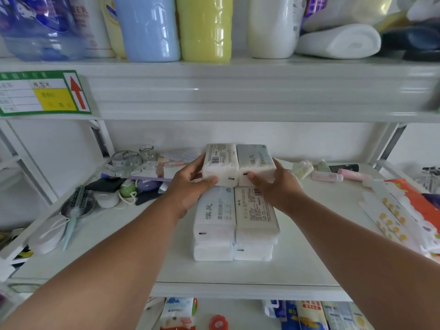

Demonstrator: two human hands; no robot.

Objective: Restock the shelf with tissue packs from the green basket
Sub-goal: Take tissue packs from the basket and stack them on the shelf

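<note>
Two white tissue packs lie side by side at the back middle of the white shelf (pixel 297 258). My left hand (pixel 190 186) grips the left rear pack (pixel 220 163) and my right hand (pixel 273 186) grips the right rear pack (pixel 256 160). In front of them stand two short stacks of tissue packs, the left stack (pixel 214 225) topped by a pack with blue print, the right stack (pixel 256 215) topped by a pack with small text. The green basket is not in view.
Left on the shelf lie glass jars (pixel 138 158), a hairbrush (pixel 76 206) and small items. Right are small tubes (pixel 328 175) and an orange-and-white package (pixel 404 210). The shelf above (pixel 238 91) holds big bottles. Goods fill the shelf below.
</note>
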